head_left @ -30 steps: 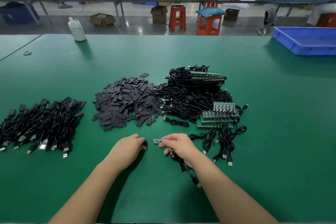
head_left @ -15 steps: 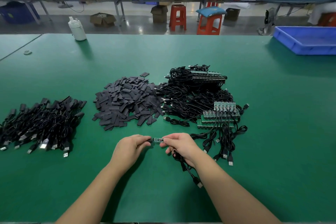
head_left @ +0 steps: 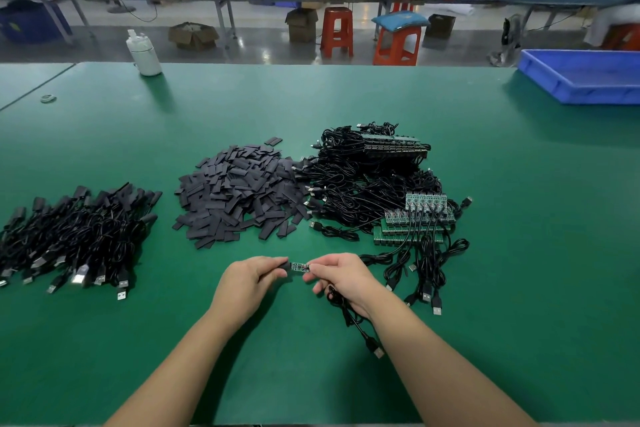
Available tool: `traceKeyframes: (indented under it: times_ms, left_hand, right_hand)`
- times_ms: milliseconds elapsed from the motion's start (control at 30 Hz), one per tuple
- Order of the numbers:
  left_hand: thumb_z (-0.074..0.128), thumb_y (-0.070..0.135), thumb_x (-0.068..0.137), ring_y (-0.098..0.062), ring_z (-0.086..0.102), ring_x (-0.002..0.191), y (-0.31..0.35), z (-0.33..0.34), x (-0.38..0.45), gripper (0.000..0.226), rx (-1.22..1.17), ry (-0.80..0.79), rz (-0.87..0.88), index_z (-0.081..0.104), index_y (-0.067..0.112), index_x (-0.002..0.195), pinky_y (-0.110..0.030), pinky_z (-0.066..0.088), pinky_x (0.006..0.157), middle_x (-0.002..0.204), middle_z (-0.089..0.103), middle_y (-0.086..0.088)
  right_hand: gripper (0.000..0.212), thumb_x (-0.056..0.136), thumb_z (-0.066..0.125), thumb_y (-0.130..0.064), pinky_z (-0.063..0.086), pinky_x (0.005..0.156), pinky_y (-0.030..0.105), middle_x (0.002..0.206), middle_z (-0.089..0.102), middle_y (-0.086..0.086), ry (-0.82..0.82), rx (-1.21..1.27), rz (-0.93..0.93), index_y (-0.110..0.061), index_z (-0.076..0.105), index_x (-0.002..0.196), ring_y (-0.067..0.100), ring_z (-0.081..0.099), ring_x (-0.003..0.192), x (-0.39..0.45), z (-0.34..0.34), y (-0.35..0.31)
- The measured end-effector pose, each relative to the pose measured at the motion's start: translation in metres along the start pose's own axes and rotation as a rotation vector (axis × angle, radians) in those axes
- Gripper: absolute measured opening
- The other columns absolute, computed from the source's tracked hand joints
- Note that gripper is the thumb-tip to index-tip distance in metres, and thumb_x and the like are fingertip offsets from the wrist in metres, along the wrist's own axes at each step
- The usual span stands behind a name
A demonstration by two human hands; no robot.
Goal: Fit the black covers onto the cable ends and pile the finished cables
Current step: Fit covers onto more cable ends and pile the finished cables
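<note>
Workshop floor behind, with orange stools (head_left: 336, 30), cardboard boxes and long benches; in front, my green worktop (head_left: 519, 253).

Item: far-left pile of finished cables (head_left: 72, 232), covers already on, plugs toward me.

Item: heap of loose black covers (head_left: 239, 194), middle of the worktop, just beside the stock on its right.

Item: tangle of uncovered cables (head_left: 367, 180) with strips of small green boards (head_left: 419, 215) along its near right edge.

Item: white bottle (head_left: 143, 54) at the far edge; blue tray (head_left: 585, 80) far right.

Item: my left hand (head_left: 247, 279), grip pinching one black cover (head_left: 284, 266) between thumb and fingertips.

Item: my right hand (head_left: 341, 276), grip pinching the near end of a small green board (head_left: 300, 267) on the cable in work; that cable (head_left: 349, 312) trails under my wrist to a plug lying on the worktop.

Change noted: a second ago my left hand sat curled on the worktop, apart from the board, and the board's tip stood bare. Half a second ago it had risen to meet the tip. Now the cover's mouth is at the board's left end, touching or just started on; I cannot tell how far it overlaps. Most of the board shows uncovered.

Meaning, as I judge it: picking and aligning are done, and the sliding-on is what remains for this cable. After that it goes to the left pile. The stock on the right is large, so the whole job is far from finished.
</note>
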State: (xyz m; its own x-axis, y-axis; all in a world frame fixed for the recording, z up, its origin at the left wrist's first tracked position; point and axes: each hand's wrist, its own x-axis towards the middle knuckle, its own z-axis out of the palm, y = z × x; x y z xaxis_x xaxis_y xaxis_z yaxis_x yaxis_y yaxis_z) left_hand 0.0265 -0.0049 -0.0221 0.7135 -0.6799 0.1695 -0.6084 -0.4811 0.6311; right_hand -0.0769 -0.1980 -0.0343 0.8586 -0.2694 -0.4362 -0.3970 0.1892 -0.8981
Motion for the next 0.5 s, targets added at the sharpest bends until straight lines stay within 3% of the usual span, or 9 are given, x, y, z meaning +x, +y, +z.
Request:
traceKeyframes:
  times_ms: [267, 500]
  left_hand:
    - [0.072, 0.028, 0.089, -0.008, 0.066, 0.096, -0.002, -0.0012, 0.0034, 0.026, 0.028, -0.077, 0.021, 0.074, 0.025, 0.114, -0.03, 0.051, 0.089, 0.106, 0.074, 0.012]
    - [0.07, 0.031, 0.09, -0.006, 0.066, 0.094, 0.0029, -0.0007, 0.01, 0.023, 0.07, -0.142, 0.091, 0.074, 0.028, 0.113, -0.026, 0.052, 0.086, 0.105, 0.074, 0.013]
  right_hand:
    - [0.011, 0.096, 0.065, -0.01, 0.045, 0.046, 0.02, 0.09, 0.078, 0.009, -0.01, 0.013, 0.005, -0.006, 0.069, 0.105, 0.011, 0.067, 0.062, -0.0021, 0.0026, -0.0004]
    - [0.012, 0.097, 0.064, -0.01, 0.046, 0.048, 0.019, 0.09, 0.078, 0.009, -0.017, 0.031, 0.007, -0.005, 0.068, 0.106, 0.01, 0.067, 0.063, -0.0052, 0.0014, -0.0036]
